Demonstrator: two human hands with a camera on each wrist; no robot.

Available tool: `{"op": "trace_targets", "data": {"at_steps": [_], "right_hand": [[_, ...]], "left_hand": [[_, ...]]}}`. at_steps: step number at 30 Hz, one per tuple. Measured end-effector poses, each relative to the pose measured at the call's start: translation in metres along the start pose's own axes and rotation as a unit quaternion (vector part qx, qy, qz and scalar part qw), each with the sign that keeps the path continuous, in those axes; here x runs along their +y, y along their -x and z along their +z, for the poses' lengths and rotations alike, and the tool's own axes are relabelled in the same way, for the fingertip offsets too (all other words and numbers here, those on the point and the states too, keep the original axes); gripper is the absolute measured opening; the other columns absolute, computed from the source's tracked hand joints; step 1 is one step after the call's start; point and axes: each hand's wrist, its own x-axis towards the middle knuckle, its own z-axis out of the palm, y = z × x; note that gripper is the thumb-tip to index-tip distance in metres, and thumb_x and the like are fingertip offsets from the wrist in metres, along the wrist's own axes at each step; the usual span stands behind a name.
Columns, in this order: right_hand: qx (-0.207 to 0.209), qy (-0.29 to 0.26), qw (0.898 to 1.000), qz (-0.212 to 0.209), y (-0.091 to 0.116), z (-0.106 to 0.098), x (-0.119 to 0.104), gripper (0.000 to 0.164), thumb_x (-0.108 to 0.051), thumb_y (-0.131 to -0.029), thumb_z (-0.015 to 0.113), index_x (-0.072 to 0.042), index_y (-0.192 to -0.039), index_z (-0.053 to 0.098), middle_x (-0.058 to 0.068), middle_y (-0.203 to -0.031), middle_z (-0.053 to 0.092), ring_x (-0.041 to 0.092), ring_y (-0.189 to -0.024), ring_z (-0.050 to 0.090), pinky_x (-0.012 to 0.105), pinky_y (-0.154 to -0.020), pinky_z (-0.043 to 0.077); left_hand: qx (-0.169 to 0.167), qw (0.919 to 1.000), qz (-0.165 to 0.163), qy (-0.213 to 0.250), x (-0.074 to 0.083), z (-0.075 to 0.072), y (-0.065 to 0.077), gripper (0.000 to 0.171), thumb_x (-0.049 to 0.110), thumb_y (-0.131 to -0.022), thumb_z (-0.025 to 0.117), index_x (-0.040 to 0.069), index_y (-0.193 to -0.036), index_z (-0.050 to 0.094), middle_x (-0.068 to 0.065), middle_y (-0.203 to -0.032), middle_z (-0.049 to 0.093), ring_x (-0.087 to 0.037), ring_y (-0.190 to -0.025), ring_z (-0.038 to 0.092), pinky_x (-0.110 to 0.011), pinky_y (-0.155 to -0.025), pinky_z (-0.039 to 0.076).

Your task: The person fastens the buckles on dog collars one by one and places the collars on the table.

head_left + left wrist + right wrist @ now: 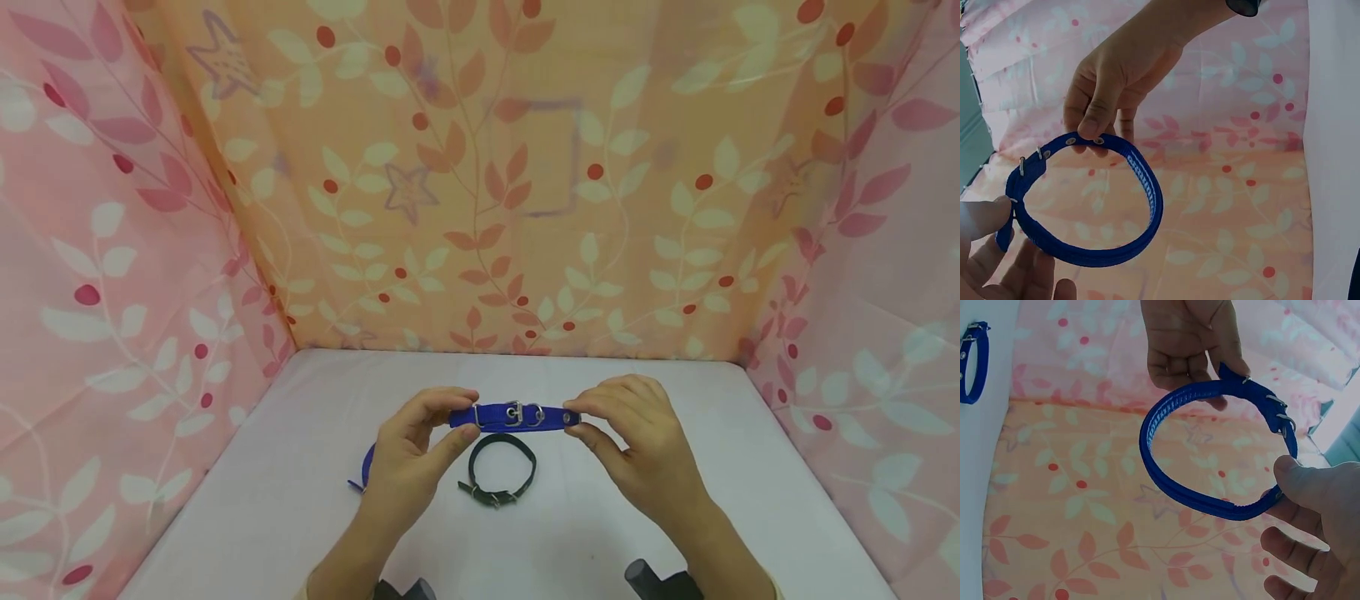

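A blue buckled collar is fastened into a loop and raised above the table between both hands. My left hand pinches it between thumb and fingers near the buckle side, where the strap's tail sticks out in the left wrist view. Thumb and fingers of my right hand pinch the opposite part, over the metal eyelets. The metal buckle and a ring face the head camera. Below the held collar, a dark green-black collar forms a ring on the table. Another blue collar is partly hidden behind my left hand in the head view.
The white table runs back to an orange leaf-patterned curtain. Pink patterned curtains rise on both sides. Dark devices sit near the wrists at the bottom of the head view.
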Motion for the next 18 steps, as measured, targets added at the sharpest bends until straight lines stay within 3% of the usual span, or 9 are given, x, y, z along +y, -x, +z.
{"op": "trace_targets", "data": {"at_steps": [3,5,10,13,18], "right_hand": [[0.007,0.006,1.000,-0.002,-0.0001,0.0001,-0.0004,0.032,-0.036,-0.101,0.065,-0.007,-0.103,0.076,0.001,-0.093,0.074,0.021,-0.090,0.064,0.026,-0.098,0.039],[0.015,0.004,1.000,-0.004,-0.0001,0.0002,-0.0010,0.031,-0.036,-0.101,0.065,-0.007,-0.102,0.076,0.002,-0.092,0.074,0.021,-0.090,0.064,0.026,-0.098,0.039],[0.026,0.004,1.000,-0.007,-0.0009,0.0000,-0.0021,0.031,-0.036,-0.100,0.066,-0.007,-0.100,0.077,0.002,-0.091,0.074,0.021,-0.089,0.064,0.026,-0.098,0.038],[0.031,0.009,0.999,-0.009,-0.0018,0.0000,-0.0020,0.031,-0.036,-0.100,0.066,-0.006,-0.098,0.077,0.003,-0.090,0.074,0.022,-0.088,0.063,0.026,-0.097,0.038],[0.037,0.010,0.999,-0.014,-0.0029,0.0015,-0.0009,0.031,-0.036,-0.099,0.067,-0.006,-0.097,0.077,0.003,-0.090,0.075,0.023,-0.087,0.063,0.027,-0.095,0.038]], "left_hand": [[-0.013,0.9988,-0.036,-0.030,-0.0017,-0.0015,-0.0014,0.026,0.009,-0.097,0.071,0.010,-0.122,0.066,-0.003,-0.132,0.064,-0.023,-0.126,0.057,-0.026,-0.102,0.050],[-0.020,0.9951,-0.078,-0.057,-0.0022,-0.0021,-0.0024,0.029,0.018,-0.099,0.070,0.018,-0.127,0.064,0.000,-0.134,0.062,-0.023,-0.124,0.058,-0.027,-0.097,0.053],[-0.066,0.9765,-0.179,-0.100,-0.0051,-0.0014,-0.0043,0.037,0.035,-0.103,0.063,0.025,-0.138,0.057,0.001,-0.132,0.061,-0.020,-0.118,0.059,-0.034,-0.095,0.053],[-0.083,0.9733,-0.193,-0.092,-0.0076,-0.0003,-0.0054,0.040,0.036,-0.104,0.060,0.020,-0.140,0.054,-0.003,-0.124,0.063,-0.020,-0.119,0.060,-0.038,-0.098,0.050],[-0.093,0.9746,-0.191,-0.070,-0.0082,-0.0012,-0.0056,0.043,0.038,-0.105,0.057,0.014,-0.141,0.055,-0.007,-0.119,0.067,-0.021,-0.116,0.061,-0.038,-0.101,0.049]]}}
